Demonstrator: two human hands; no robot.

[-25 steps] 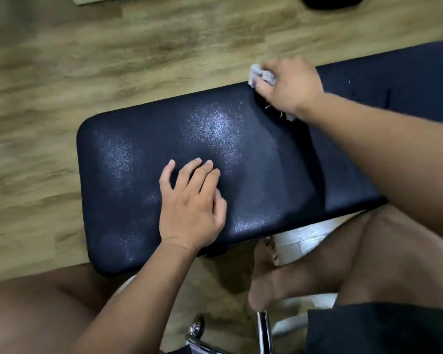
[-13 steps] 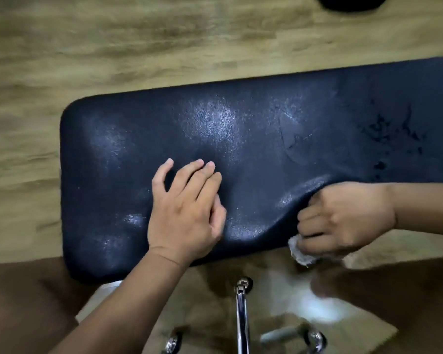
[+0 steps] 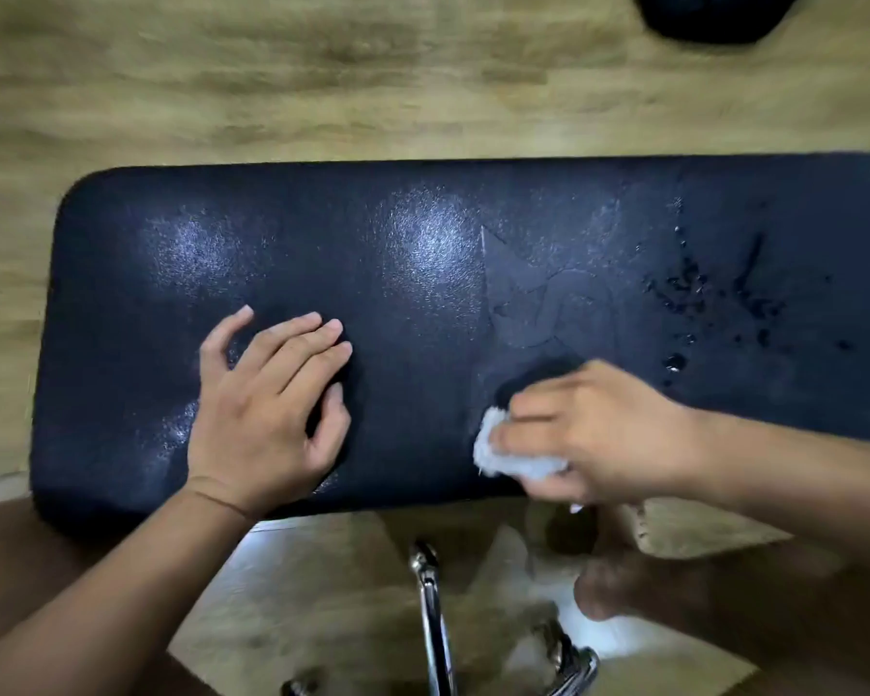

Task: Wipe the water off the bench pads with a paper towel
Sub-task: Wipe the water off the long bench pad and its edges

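Note:
A dark navy bench pad (image 3: 423, 273) stretches across the view, glossy in patches. Water droplets (image 3: 689, 293) dot its right part, and a thin wet smear lies near the middle. My left hand (image 3: 267, 409) rests flat on the pad's left half, fingers straight and together. My right hand (image 3: 588, 429) grips a crumpled white paper towel (image 3: 508, 454) and presses it onto the pad near the front edge, right of centre. Most of the towel is hidden under my fingers.
Wooden floor (image 3: 322, 67) surrounds the bench. A chrome frame tube (image 3: 433, 620) of the bench runs below the pad's front edge. My bare knees and a foot (image 3: 619, 585) sit close under the pad. A dark object (image 3: 714, 12) lies at the top right.
My right hand swept with the towel from the pad's far edge down over the front edge, then came back up onto the pad. My left hand stayed flat in place.

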